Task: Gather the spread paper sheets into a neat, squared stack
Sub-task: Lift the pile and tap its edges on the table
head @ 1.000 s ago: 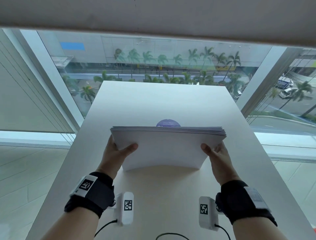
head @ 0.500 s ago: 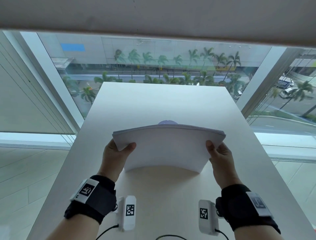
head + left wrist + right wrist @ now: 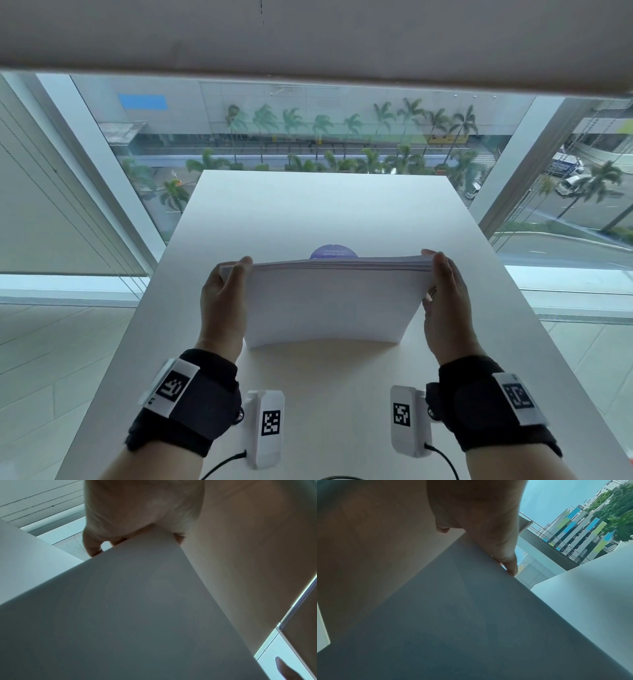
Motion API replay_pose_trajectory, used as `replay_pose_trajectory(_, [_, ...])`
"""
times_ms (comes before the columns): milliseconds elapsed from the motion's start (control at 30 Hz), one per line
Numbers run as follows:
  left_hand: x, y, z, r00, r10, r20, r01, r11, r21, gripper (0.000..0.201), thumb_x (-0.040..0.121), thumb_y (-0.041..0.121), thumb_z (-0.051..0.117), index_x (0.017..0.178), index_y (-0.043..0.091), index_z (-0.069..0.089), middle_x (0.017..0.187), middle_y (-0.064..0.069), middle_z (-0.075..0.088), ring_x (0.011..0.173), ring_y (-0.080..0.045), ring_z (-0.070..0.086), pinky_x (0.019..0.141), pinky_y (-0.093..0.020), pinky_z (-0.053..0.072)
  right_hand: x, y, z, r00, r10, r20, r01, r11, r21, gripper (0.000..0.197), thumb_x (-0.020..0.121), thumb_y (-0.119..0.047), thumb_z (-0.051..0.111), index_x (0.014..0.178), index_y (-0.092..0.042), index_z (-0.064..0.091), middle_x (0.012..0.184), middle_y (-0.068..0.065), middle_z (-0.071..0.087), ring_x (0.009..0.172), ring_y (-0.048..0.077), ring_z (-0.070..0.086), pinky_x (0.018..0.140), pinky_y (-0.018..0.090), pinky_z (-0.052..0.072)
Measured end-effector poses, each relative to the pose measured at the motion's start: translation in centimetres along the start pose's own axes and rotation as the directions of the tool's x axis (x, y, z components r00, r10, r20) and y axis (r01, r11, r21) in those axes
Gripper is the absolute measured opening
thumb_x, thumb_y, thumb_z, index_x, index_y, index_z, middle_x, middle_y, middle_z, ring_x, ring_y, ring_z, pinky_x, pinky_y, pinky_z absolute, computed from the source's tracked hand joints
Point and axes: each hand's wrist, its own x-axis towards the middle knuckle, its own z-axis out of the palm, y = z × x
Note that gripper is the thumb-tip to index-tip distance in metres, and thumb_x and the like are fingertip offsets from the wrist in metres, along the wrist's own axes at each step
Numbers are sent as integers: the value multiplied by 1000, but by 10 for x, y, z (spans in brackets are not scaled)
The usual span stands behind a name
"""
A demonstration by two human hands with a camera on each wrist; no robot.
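Observation:
A thick stack of white paper sheets (image 3: 332, 301) stands on its lower long edge on the white table (image 3: 322, 212), leaning a little toward me. Its top edge looks nearly even, with slight layering. My left hand (image 3: 226, 294) holds the stack's left side, fingertips at the top left corner; in the left wrist view the paper stack (image 3: 137, 608) runs up between thumb and curled fingers (image 3: 92, 549). My right hand (image 3: 442, 298) holds the right side, its fingers (image 3: 505, 558) lying along the paper stack (image 3: 462, 615) up to the top right corner.
A round purple sticker (image 3: 333, 253) lies on the table just behind the stack. The table's far end stops at a large window (image 3: 308, 130). Tiled floor drops away at both long sides.
The stack has been tipped up more upright and its bowed top has flattened. Both hands have slid from the lower sides up to the top corners.

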Motion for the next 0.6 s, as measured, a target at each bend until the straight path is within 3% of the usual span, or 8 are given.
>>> replay_pose_trajectory(67, [1,-1,0,1000,-15,1,15,1000,-17,20,87,20,53,67,20,50,71,4,43,65,-7,38,56,-16,33,-1,-5,3,999,25,-26,-25,1000,-13,18,88,-36,49,82,-21,58,68,-9,48,49,-7,46,63,22,35])
replay_pose_trajectory(167, [0,1,0,1000,-17,12,17,1000,-21,16,87,18,51,72,21,54,74,5,48,69,-6,42,62,-21,33,-1,-10,7,997,54,-60,-57,997,-56,12,84,-22,47,76,-15,52,61,-6,40,43,-2,39,54,24,29])
replay_pose_trajectory(267, [-2,3,1,1000,-17,15,17,1000,-22,12,85,21,54,73,22,54,74,6,48,70,-6,42,64,-22,34,0,-11,7,993,66,-98,-76,992,-102,28,87,-9,39,61,-17,42,47,-13,35,38,-1,33,45,20,26])
replay_pose_trajectory(333, [-1,2,1,1000,-25,15,25,999,-23,5,76,30,56,76,24,54,75,8,49,72,-5,43,66,-22,34,0,-12,7,994,58,-92,-68,991,-116,21,87,-7,37,71,-13,51,50,-12,40,39,-2,37,39,14,28])
replay_pose_trajectory(367, [-1,1,1,999,-30,14,31,999,-23,12,71,33,54,80,25,55,77,8,50,73,-5,44,67,-23,35,0,-13,6,995,54,-89,-65,991,-118,19,87,-7,38,80,-12,55,57,-8,43,39,-3,39,37,11,29])
replay_pose_trajectory(467, [1,-1,1,1000,-13,16,13,1000,-8,30,68,37,56,93,20,56,82,10,53,77,-3,47,67,-19,38,0,-13,9,995,49,-86,-61,987,-147,14,89,-11,44,83,-9,57,65,-2,42,42,-4,40,40,11,33])
replay_pose_trajectory(533, [1,0,1,1000,-1,22,1,1000,0,20,73,30,61,89,18,59,79,11,55,74,-1,48,60,-7,41,1,-13,10,993,63,-102,-78,985,-154,18,86,-16,50,69,-13,51,61,-4,40,45,0,39,47,20,33])
replay_pose_trajectory(600, [2,2,0,1000,4,31,-4,1000,4,3,82,19,58,79,21,59,78,10,55,72,0,48,52,0,37,3,-13,10,989,77,-124,-100,976,-191,22,90,-19,49,69,-12,51,62,-6,42,52,3,40,53,23,32])
